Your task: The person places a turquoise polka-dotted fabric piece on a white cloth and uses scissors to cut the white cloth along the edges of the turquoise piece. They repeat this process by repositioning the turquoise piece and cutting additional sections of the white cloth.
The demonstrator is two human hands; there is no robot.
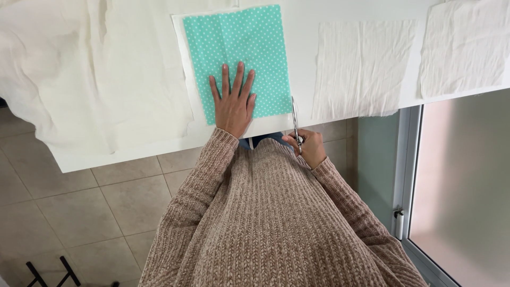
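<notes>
two white squares [363,66] [461,47], one scissors [295,123]

Matt dotted teal cloth [236,53], shiny metal scissors [295,119], crinkled white fabric [364,66], smooth white table [303,32]

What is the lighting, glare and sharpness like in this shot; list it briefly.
Head view: soft, even daylight; the frosted glass door at right glows pale, without harsh glare. The left hand casts only a faint shadow on the dotted teal fabric. The right hand and scissors look sharp; the table edge bows slightly.
</notes>
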